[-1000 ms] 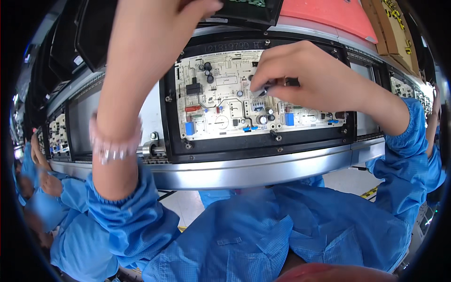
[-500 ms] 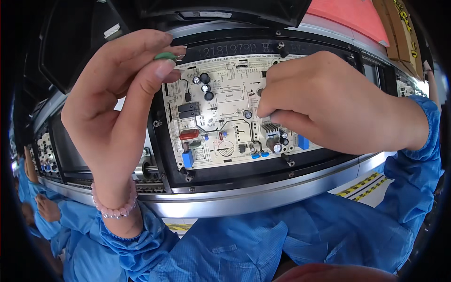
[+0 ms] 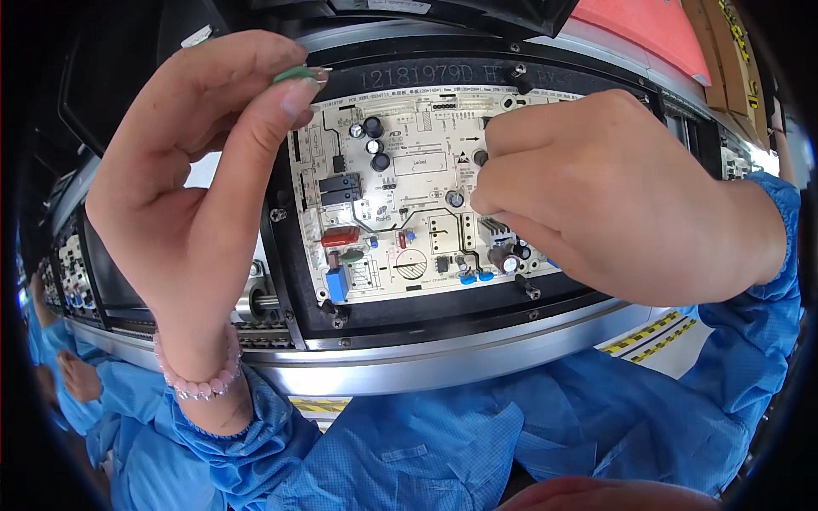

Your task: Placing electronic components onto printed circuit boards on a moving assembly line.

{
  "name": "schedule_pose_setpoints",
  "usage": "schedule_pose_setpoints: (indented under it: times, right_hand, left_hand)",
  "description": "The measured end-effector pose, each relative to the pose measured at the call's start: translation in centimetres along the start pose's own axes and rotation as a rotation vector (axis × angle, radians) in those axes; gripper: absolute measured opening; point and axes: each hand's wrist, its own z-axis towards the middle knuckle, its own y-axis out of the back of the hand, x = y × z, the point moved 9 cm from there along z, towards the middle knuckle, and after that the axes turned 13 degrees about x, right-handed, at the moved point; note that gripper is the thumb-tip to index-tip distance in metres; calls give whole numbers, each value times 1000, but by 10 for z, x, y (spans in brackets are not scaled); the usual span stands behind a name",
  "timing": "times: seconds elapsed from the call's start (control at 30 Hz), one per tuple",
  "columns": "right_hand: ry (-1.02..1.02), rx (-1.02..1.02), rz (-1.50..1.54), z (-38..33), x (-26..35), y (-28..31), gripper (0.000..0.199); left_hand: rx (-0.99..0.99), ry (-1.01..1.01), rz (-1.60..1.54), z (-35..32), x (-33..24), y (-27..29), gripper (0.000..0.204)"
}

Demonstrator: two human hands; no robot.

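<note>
Green component (image 3: 295,75) is clamped in the left hand (image 3: 162,196); circuit board (image 3: 409,192) lies right of it, beneath the right hand (image 3: 601,192), whose grip is hidden. Slack pinch could drop the component.

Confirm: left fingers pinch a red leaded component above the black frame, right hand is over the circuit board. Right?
Colour's wrong: in the head view, the left hand pinches a green leaded component, not a red one. Right hand over the circuit board stands.
</note>
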Motion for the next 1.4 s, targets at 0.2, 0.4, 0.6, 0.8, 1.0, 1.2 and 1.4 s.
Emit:
schedule_pose_setpoints:
  times: [0.2,0.4,0.6,0.8,1.0,1.2,1.4]
  right_hand:
    - [5,-36,-12,0,-8,-12,7]
    - [-65,22,-32,-4,-13,-19,4]
    - [-155,61,237,-7,-35,-22,12]
    - [-159,80,188,-46,-47,-23,16]
    - [225,-466,328,-126,-70,14,19]
    - [-251,-1136,300,-314,-234,112,20]
    - [-919,-868,-334,-423,-361,115,37]
  left_hand:
    - [0,-40,24,-3,2,6,23]
    - [-38,-62,271,4,-18,8,22]
    - [-63,-354,693,57,-78,-15,14]
    - [76,-459,1023,127,-87,-77,31]
    - [-370,-131,808,131,-79,24,30]
    - [293,531,639,92,99,35,40]
    - [251,617,1003,122,19,-11,22]
